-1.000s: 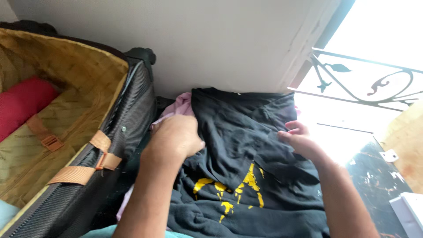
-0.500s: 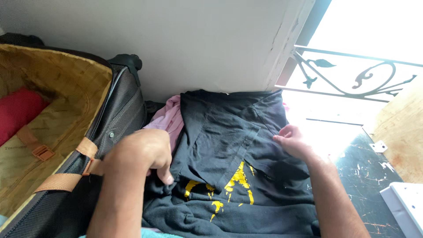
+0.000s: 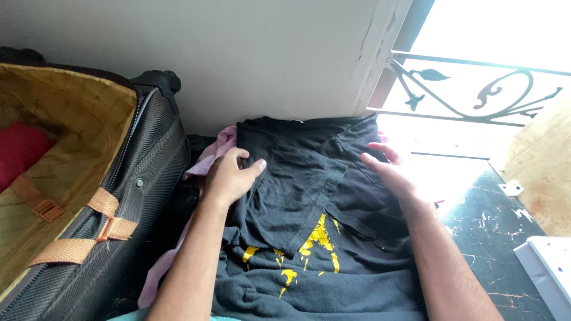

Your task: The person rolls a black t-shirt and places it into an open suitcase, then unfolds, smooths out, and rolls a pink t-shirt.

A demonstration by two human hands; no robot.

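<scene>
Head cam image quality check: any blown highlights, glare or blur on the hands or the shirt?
Head view: the window behind the curled iron railing is blown out white, and glare spills onto the right hand, washing out its outer edge. The left hand and the black T-shirt with yellow print are evenly lit and sharp. The open grey suitcase sits dimmer but readable.

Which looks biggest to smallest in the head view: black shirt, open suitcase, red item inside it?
1. Black shirt and open suitcase: similar spread; the suitcase runs off frame and sits nearer the camera, so unranked.
2. Red item: clearly smallest, partly cut off.
</scene>
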